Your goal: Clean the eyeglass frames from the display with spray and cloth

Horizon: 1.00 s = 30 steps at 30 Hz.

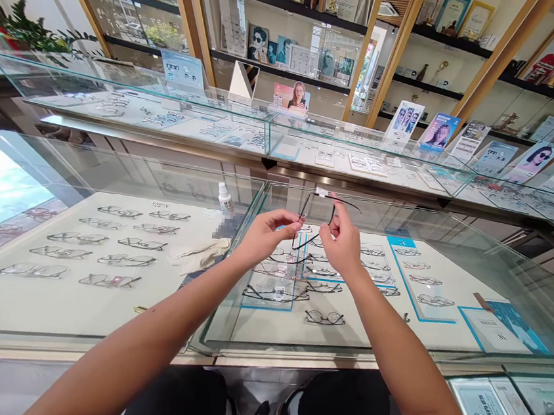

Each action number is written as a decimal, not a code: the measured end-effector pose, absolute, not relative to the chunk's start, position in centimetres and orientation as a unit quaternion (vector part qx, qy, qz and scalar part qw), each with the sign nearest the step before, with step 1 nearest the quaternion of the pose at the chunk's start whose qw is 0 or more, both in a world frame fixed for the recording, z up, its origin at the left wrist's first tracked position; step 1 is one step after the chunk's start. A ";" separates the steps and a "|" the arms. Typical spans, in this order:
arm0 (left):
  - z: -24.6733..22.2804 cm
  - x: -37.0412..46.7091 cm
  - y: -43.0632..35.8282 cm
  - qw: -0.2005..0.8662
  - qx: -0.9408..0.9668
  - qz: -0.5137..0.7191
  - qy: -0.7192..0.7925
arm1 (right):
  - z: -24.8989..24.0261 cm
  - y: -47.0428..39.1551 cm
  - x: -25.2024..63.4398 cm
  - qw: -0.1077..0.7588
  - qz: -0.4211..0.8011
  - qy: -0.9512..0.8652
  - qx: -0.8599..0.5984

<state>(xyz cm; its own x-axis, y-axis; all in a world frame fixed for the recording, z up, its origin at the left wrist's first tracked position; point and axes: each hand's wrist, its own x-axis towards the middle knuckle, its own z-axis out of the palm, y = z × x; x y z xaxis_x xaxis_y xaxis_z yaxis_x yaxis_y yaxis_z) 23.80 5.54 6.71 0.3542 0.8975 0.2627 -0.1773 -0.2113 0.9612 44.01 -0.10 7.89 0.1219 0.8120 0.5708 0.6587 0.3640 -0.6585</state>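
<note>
Above the glass display case, a pair of dark-framed eyeglasses (311, 239) is held up between my two hands. My left hand (272, 232) is closed, thumb and fingers pinching the left side of the frame. On the other side, my right hand (341, 241) pinches the frame, its index finger raised near the upper temple arm. A small white tag (321, 192) hangs at the top of the eyeglasses. Beneath my hands, several other eyeglasses (324, 288) lie in rows under the glass.
A white spray bottle (225, 197) and a beige cloth (205, 254) are left of my hands. More eyeglasses (127, 260) lie in the left case. Beyond runs another glass counter (282, 162) with standing picture cards (438, 131). Shelves (276, 69) line the wall.
</note>
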 end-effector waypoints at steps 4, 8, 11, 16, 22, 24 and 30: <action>7.6 23.3 5.7 0.558 0.574 0.513 0.309 | 7.9 0.1 44.6 0.497 0.079 -0.649 -0.570; 8.1 22.6 6.3 0.559 0.540 0.552 0.302 | 7.8 0.2 44.8 0.488 0.080 -0.641 -0.587; 8.3 22.1 7.1 0.554 0.516 0.586 0.288 | 7.7 0.4 44.8 0.475 0.085 -0.631 -0.608; 8.4 21.4 7.8 0.539 0.501 0.616 0.281 | 7.7 0.5 44.8 0.445 0.095 -0.633 -0.626; 8.0 21.8 7.3 0.510 0.551 0.579 0.316 | 8.2 -0.1 44.6 0.469 0.036 -0.624 -0.624; 7.8 22.2 6.9 0.497 0.574 0.568 0.319 | 8.3 -0.4 44.3 0.486 0.012 -0.643 -0.592; 7.2 23.3 5.8 0.452 0.649 0.547 0.273 | 7.6 -0.5 42.8 0.483 0.010 -0.734 -0.476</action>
<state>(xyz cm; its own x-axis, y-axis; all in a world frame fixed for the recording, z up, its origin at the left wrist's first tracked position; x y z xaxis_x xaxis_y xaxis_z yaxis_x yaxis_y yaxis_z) 23.29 5.75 7.21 0.2514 0.8497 0.4634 -0.1404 -0.4417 0.8861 42.80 -0.54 7.56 -0.0791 0.7093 0.7005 0.6899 0.5462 -0.4751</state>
